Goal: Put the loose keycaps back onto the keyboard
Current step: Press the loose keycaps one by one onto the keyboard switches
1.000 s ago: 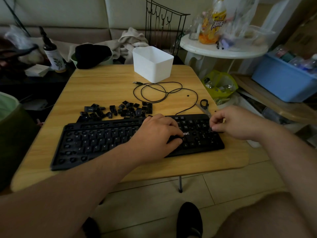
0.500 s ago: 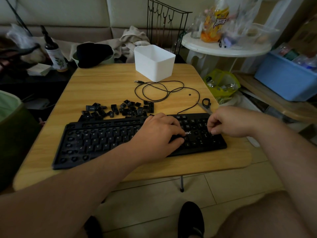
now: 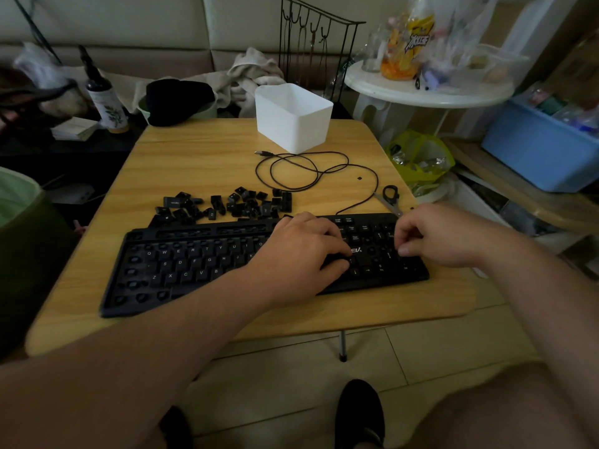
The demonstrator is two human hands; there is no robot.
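We steady the black plastic keyboard point(image 3: 201, 264) under our flat left hand point(image 3: 301, 254) while our curled right hand point(image 3: 434, 238) seats a keycap, though its pinch stays unclear; next we fetch one from the loose black keycaps point(image 3: 227, 205).

Black keyboard point(image 3: 194, 270), black keycaps point(image 3: 227, 205), yellow wood-grain table point(image 3: 201, 157), white bin point(image 3: 293, 119), blue tub point(image 3: 538, 150).

Surface: a light wooden folding table point(image 3: 201, 157) with rounded corners stood on a tiled floor point(image 3: 421, 351).
Keyboard: a black keyboard point(image 3: 194, 267) lay along the table's near edge.
Keycaps: a heap of loose black keycaps point(image 3: 227, 205) sat just behind the keyboard.
Cable: the keyboard's black cable point(image 3: 291, 170) lay coiled behind the keycaps.
Bin: a white plastic bin point(image 3: 293, 116) stood behind the cable.
Scissors: black-handled scissors point(image 3: 390, 197) lay at the keyboard's far right corner.
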